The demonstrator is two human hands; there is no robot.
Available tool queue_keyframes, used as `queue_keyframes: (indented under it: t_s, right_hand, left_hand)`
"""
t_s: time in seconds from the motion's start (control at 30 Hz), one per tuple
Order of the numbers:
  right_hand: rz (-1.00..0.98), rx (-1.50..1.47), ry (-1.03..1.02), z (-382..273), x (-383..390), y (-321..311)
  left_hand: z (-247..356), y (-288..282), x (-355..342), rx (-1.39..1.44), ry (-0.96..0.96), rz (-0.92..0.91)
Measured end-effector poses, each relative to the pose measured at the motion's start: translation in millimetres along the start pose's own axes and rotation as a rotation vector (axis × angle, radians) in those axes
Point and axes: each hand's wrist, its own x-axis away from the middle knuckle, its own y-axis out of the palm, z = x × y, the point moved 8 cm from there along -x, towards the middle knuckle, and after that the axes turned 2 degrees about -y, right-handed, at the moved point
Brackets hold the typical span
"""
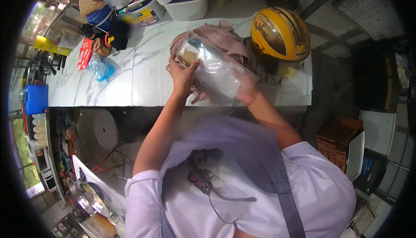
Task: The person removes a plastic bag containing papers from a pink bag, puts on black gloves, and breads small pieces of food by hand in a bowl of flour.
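Note:
A clear plastic pouch (214,67) with a tan, flat item (186,55) and something dark teal inside is held up above a pink backpack (221,33) on the marble-patterned table (117,95). My left hand (182,71) grips the pouch's left end, its thumb over the front. My right hand (246,86) is at the pouch's lower right end, fingers partly seen through the glossy plastic and closed on it.
A yellow helmet (279,34) sits to the right of the backpack. Tubs (186,8), a tape roll, a blue plastic bag (100,69) and red boxes line the back and left. A dark round stool (106,129) stands beneath; cardboard boxes (333,140) are at right.

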Motion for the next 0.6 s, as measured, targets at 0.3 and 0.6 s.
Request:
queue_keyframes:
  t_s: [0.3,0.6]
  right_hand:
    - [0.050,0.121,-0.074,-3,17,-6]
    - [-0.350,1.278,0.377,-65,-63,147]
  left_hand:
    - [-31,-10,13,0.564,-0.243,-0.024]
    - [-47,8,-16,0.961,-0.421,-0.449]
